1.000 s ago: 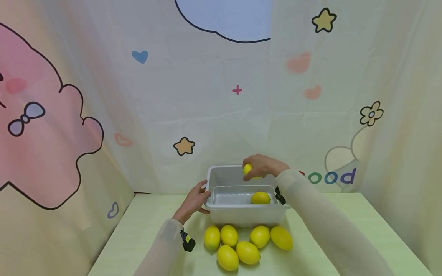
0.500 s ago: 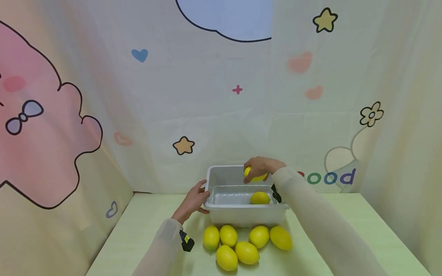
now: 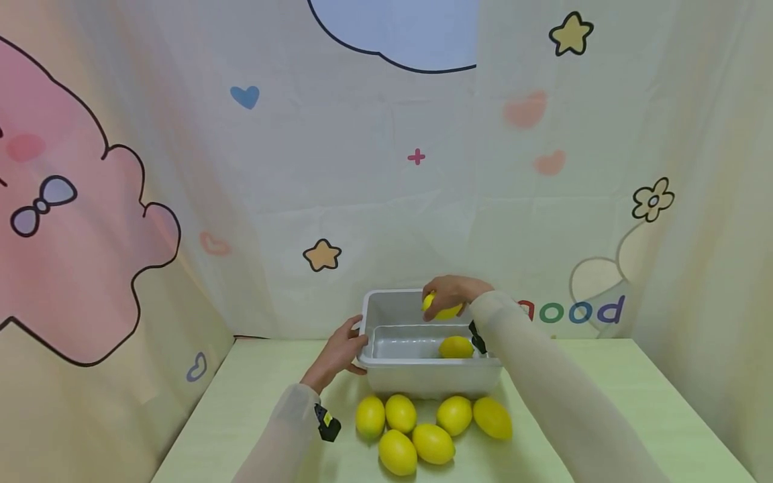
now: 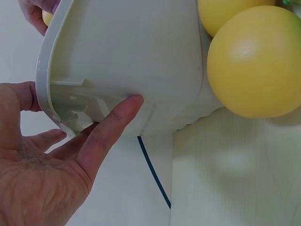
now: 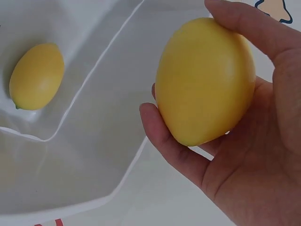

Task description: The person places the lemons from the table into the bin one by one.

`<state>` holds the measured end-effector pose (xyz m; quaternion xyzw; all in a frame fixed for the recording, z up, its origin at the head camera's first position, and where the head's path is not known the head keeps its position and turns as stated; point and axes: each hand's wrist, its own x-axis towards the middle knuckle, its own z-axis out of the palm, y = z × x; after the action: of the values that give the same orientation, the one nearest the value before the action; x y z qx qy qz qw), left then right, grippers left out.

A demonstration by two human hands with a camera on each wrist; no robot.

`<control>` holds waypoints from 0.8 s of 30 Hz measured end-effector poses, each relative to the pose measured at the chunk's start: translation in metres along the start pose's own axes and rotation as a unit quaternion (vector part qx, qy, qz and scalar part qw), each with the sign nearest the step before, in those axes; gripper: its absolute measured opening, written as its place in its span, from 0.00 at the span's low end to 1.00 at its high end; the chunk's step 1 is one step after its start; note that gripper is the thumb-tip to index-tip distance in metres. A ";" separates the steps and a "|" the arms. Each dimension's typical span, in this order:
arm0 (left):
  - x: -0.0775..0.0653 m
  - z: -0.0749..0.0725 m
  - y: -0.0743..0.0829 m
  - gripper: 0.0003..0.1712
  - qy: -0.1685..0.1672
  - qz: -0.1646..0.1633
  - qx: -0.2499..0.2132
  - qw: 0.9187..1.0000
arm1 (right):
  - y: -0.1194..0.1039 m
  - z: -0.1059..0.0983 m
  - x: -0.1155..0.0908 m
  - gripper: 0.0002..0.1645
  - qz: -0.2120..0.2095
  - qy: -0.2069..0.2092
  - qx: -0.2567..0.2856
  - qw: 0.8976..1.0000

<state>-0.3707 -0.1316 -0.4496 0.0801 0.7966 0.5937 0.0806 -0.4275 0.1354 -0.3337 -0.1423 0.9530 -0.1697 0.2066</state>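
Note:
My right hand [image 3: 454, 292] holds a yellow lemon [image 5: 204, 82] above the back part of a light grey plastic bin [image 3: 431, 378]. In the right wrist view its thumb and fingers curl round the lemon. A second lemon [image 3: 455, 347] lies on the bin's floor, toward the right. At the bin's left end, my left hand [image 3: 341, 347] grips the rim. The left wrist view shows its thumb [image 4: 115, 125] against the outer wall and fingers at the rim.
Several lemons [image 3: 433, 443] lie on the pale table [image 3: 604, 409] in front of the bin, close to its front wall. A printed curtain [image 3: 374, 201] hangs right behind the bin.
My right hand has lowered slightly and shifted a little left over the bin, still holding the lemon. The left hand stays on the rim, and the other lemons have not moved.

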 end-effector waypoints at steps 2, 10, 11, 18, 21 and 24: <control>-0.001 0.001 0.001 0.37 0.000 0.002 0.000 1.000 | 0.000 0.000 0.001 0.29 -0.001 0.001 0.003 1.000; -0.003 0.002 0.003 0.38 -0.002 -0.005 0.001 1.000 | 0.001 -0.002 0.003 0.26 -0.020 0.005 -0.008 1.000; -0.002 0.002 0.003 0.38 -0.001 -0.006 0.001 1.000 | 0.001 -0.002 0.003 0.25 -0.024 0.006 -0.010 1.000; -0.001 0.001 0.002 0.37 0.001 -0.005 0.006 1.000 | -0.001 -0.006 -0.003 0.25 -0.043 0.010 -0.011 0.999; -0.002 0.001 0.002 0.37 0.002 -0.002 0.005 1.000 | -0.001 -0.007 -0.007 0.25 -0.056 0.014 -0.015 0.998; -0.002 0.002 0.003 0.37 0.004 0.000 0.004 1.000 | -0.002 -0.009 -0.013 0.26 -0.074 0.028 -0.026 0.997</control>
<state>-0.3680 -0.1293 -0.4470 0.0776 0.7991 0.5911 0.0772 -0.4193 0.1401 -0.3204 -0.2132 0.9494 -0.1633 0.1630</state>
